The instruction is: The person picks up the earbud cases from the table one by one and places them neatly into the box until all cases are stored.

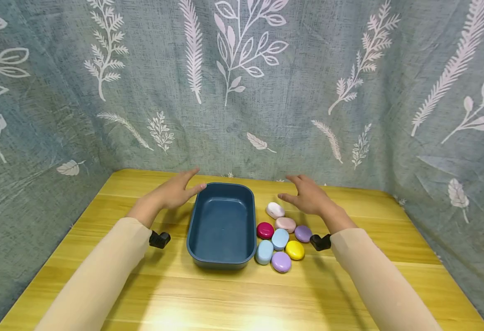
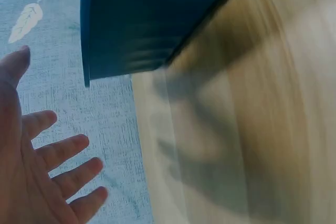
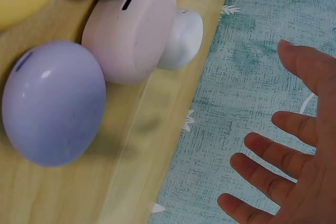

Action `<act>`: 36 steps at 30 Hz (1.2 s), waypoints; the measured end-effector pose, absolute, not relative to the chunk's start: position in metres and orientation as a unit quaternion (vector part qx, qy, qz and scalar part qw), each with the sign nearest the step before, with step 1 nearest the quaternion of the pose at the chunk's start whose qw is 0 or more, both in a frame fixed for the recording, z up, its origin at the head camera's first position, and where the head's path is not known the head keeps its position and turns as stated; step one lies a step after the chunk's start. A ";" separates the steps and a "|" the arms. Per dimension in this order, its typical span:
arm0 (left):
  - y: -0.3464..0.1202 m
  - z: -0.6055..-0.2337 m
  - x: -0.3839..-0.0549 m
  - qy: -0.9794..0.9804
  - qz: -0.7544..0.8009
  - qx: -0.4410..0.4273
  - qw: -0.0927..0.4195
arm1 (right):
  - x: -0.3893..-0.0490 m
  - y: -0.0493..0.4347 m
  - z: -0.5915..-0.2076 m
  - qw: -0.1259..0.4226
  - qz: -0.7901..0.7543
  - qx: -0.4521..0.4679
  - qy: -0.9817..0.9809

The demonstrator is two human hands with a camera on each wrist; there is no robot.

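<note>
A dark blue rectangular bin (image 1: 223, 264) stands on the table with its inside bare. To its right lie several smooth, rounded pieces, some with a small dark slot: white (image 1: 275, 210), pale pink (image 1: 285, 224), red (image 1: 265, 230), two light blue (image 1: 280, 239), two purple (image 1: 281, 262) and yellow (image 1: 295, 250). My left hand (image 1: 175, 191) hovers at the bin's far left corner, fingers spread, thumb close to the rim, holding nothing. The right hand (image 1: 306, 195) is raised beyond the pieces, nearest the white one, its fingers apart with nothing in them.
The wooden table (image 1: 184, 299) runs back to a grey-green leaf-patterned cloth (image 1: 225, 138), which also hangs at both sides. Each wrist carries a small black camera, the left camera (image 1: 159, 239) and the right camera (image 1: 320, 242), both below the sleeve cuffs.
</note>
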State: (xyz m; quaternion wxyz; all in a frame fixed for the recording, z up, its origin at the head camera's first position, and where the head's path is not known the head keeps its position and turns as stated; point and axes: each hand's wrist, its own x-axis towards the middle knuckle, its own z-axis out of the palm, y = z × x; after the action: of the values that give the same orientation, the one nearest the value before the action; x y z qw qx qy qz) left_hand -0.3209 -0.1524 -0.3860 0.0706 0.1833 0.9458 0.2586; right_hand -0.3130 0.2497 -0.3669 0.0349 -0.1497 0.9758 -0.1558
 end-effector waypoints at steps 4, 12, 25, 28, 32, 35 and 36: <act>-0.153 -0.391 -0.318 0.930 0.303 0.190 0.082 | -0.311 0.249 -0.369 0.032 -0.167 -0.156 0.973; -0.148 -0.402 -0.307 0.907 0.365 0.188 0.092 | -0.307 0.243 -0.376 0.031 -0.182 -0.167 0.969; -0.144 -0.430 -0.293 0.879 0.427 0.189 0.097 | -0.306 0.233 -0.390 0.047 -0.181 -0.183 0.965; -0.144 -0.434 -0.291 0.874 0.438 0.183 0.100 | -0.308 0.232 -0.393 0.057 -0.175 -0.182 0.966; -0.142 -0.440 -0.289 0.871 0.448 0.177 0.096 | -0.310 0.230 -0.396 0.068 -0.162 -0.181 0.968; -0.141 -0.442 -0.288 0.864 0.462 0.179 0.093 | -0.311 0.230 -0.399 0.077 -0.152 -0.179 0.969; -0.140 -0.443 -0.288 0.862 0.465 0.178 0.092 | -0.312 0.230 -0.399 0.080 -0.150 -0.179 0.969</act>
State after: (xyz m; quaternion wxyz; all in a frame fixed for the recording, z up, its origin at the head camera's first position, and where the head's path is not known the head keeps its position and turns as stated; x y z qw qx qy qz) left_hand -0.2880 -0.1404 -0.4429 0.0925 0.1782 0.8620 0.4654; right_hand -0.3116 0.2297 -0.3993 0.0795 -0.1789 0.9691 -0.1501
